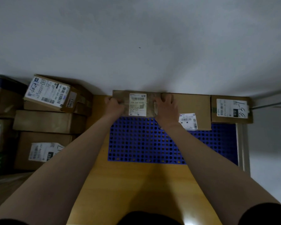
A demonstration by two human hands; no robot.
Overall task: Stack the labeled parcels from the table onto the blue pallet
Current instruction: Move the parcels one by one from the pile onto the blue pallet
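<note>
The parcel (137, 103) is set at the far edge of the blue pallet (144, 143), against the wall (136, 46). It is gripped at its left end by the left hand (114, 103), fingers curled round the edge. The right hand (166, 106) is laid on top of its right end, fingers fairly straight and pressing down. This hold is judged to square the parcel into a row with the second parcel (193, 104) just beside it and the third parcel (230, 109) further right, so that the back row is filled first.

The held parcel's label carries a barcode and a square code; its text is too small to be read. On the third parcel "010" and handwritten "33-1" are legible. In the pile of parcels (44, 120) at left, handwritten "17" is visible.
</note>
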